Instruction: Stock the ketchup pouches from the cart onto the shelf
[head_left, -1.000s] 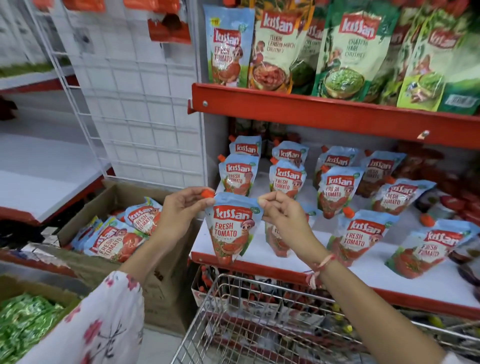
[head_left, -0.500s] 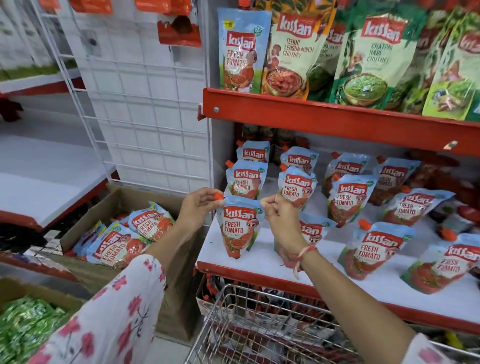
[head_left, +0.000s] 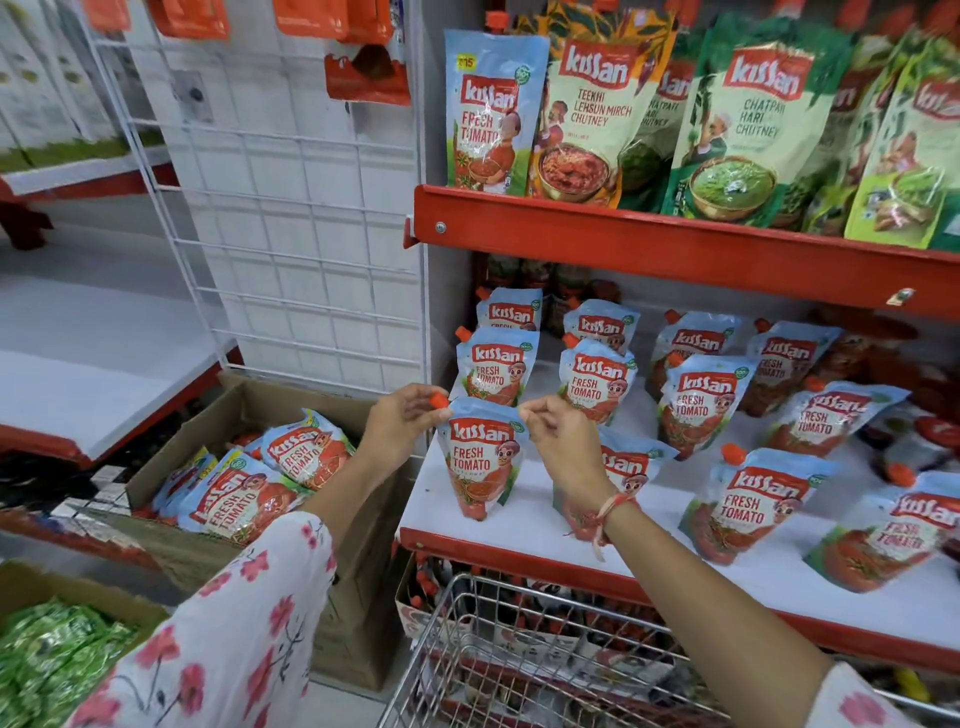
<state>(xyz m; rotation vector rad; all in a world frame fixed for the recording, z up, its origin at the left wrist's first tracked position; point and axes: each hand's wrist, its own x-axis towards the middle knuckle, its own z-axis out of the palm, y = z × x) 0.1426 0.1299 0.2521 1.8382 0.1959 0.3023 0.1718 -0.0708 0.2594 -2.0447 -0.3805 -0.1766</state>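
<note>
At the far left a cardboard box (head_left: 218, 415) of spare pouches is seen on the floor, beside the shelf (head_left: 524, 525); it is not needed for this step. Next, the left hand (head_left: 402, 428) is closed in a pinch on the orange cap (head_left: 439, 400) at the top left corner of the held ketchup pouch (head_left: 480, 462); the pouch hangs between the two grips, upright, with its pointed bottom touching or just above the shelf near the front left corner. The right hand (head_left: 563, 441) is pinched together on the top right corner of the same pouch. To the right, rows of placed pouches (head_left: 701, 405) are stood across the shelf; below the front edge, the wire cart (head_left: 519, 649) is parked.

The step in hand is judged to be the setting down; it is best done by the base being spread flat on the shelf, in line with the column behind, before either pinch is loosened; the label should be kept facing forward; if the hands are let go too soon, the pouch may topple over the front edge.
</note>
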